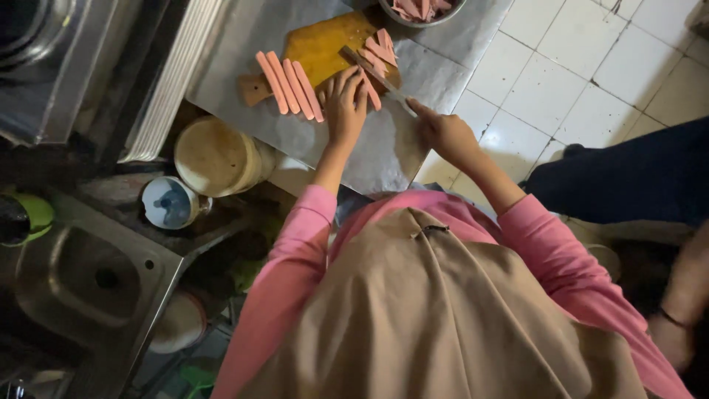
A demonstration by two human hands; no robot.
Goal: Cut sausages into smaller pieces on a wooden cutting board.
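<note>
- my left hand [345, 103] lay flat on the sausage being cut [371, 94], fingers spread and pressing down, not curled around anything; the sausage sat at the near right edge of the yellow cutting board [325, 46].
- my right hand [445, 133] was closed around the handle of the knife [373, 72]; the blade ran from that hand up and left across the board, over the piece under my left fingers.
- done, as far as i could judge: four long strips [289, 83] lay side by side on the left end of the board, touching one another, and a smaller loose pile of cut pieces [382, 46] rested at the far right of the board.
- a metal bowl [421, 10] just beyond the board's far right corner already held more pink pieces; only its near rim showed, so i could not tell how full it was.
- left: the piece under the blade was not yet cut through. i saw no uncut sausages waiting anywhere in view, so this one may be among the last.
- the board sat on a grey sheet [384, 148] spread on the white tiled floor [576, 66].
- a round tan container [218, 157] stood near left of the sheet, a steel sink [88, 277] nearer still.
</note>
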